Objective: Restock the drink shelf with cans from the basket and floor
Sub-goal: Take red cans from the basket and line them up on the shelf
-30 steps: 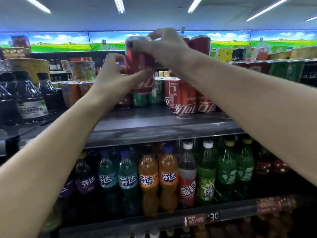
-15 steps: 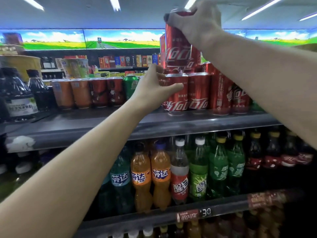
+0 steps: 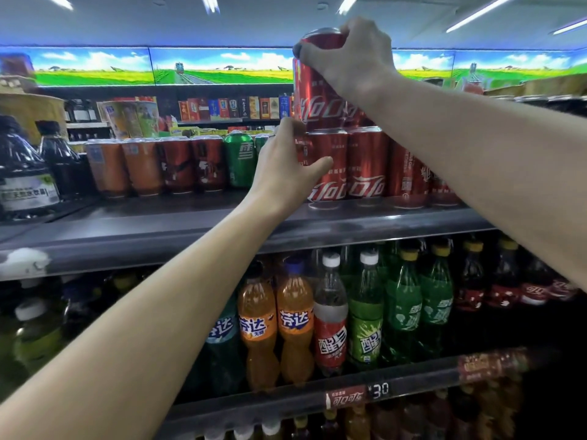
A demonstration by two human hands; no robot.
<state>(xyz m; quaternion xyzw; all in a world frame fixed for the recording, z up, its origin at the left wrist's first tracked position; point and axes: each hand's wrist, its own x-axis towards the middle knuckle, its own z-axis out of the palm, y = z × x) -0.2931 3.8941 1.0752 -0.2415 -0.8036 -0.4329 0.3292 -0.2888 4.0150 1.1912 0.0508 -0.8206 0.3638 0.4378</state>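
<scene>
On the metal shelf (image 3: 222, 227), hands stack a glossy red can (image 3: 317, 100).

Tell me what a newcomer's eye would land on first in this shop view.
First, the right hand gripping a red cola can by its top, high at centre, just above the row of red cans on the upper shelf. Next, the left hand reaching up against the front can of that row. Below, orange soda bottles stand beside green ones.
</scene>
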